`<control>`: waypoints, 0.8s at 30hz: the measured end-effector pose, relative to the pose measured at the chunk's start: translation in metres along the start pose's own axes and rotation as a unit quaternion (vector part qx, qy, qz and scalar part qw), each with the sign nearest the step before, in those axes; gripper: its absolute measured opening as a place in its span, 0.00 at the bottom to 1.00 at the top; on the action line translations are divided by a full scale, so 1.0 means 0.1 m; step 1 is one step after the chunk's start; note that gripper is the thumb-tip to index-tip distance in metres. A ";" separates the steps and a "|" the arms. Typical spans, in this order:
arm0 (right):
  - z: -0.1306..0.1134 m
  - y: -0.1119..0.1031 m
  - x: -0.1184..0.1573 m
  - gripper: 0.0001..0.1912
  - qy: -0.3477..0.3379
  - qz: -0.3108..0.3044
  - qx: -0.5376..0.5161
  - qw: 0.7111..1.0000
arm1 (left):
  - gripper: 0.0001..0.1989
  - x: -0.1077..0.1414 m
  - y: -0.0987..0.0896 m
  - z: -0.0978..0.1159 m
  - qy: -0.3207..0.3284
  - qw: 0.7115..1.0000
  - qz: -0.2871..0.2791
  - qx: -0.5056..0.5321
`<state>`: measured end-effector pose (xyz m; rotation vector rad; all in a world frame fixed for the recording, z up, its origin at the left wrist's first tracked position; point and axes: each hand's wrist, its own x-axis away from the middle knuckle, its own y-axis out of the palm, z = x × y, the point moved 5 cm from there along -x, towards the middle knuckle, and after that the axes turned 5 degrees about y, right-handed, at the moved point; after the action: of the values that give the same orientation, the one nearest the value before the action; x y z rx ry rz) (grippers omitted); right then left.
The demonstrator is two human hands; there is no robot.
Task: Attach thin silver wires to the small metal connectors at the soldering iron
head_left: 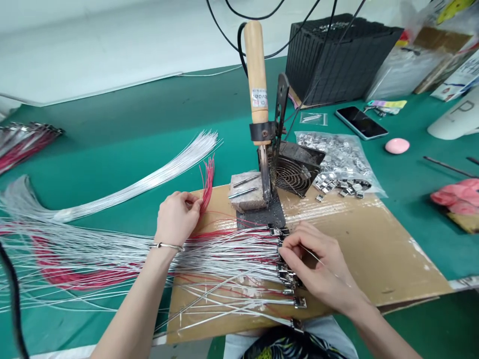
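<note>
My left hand (177,217) is closed on a bundle of red wires (208,187), whose loose ends point up. A bracelet circles the left wrist. My right hand (318,259) has thumb and fingers pinched beside the small metal connectors (286,274); a thin pale wire runs through its fingers. White wires (232,254) with red ones among them lie across the cardboard (374,239), ending at these connectors. Just beyond stands a wooden-handled soldering iron (256,75), tip down at a grey block (247,192) that bears two metal rods.
Behind the iron's stand is a small fan (294,172). An open bag of metal connectors (337,154) lies to its right, near a phone (361,122), a pink egg-shaped item (397,146) and a black crate (337,60). More white wires (149,184) lie at the left.
</note>
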<state>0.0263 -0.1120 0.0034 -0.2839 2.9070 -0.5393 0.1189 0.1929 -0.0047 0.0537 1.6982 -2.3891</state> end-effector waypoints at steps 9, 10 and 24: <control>0.02 0.00 0.02 0.11 -0.001 0.000 0.006 1.000 | 0.10 0.17 -0.13 -0.11 -0.052 0.980 0.100 0.166; 0.02 0.00 0.02 0.11 -0.002 0.001 0.007 1.000 | 0.11 0.18 -0.13 -0.12 -0.051 0.971 0.104 0.208; 0.01 0.00 0.02 0.10 0.000 0.016 0.013 1.000 | 0.04 0.85 -0.42 0.74 0.097 0.887 -0.153 0.425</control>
<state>0.0250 -0.1133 0.0021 -0.2321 2.8969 -0.5710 0.0347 0.1237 0.0466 0.1698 0.5996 -3.2730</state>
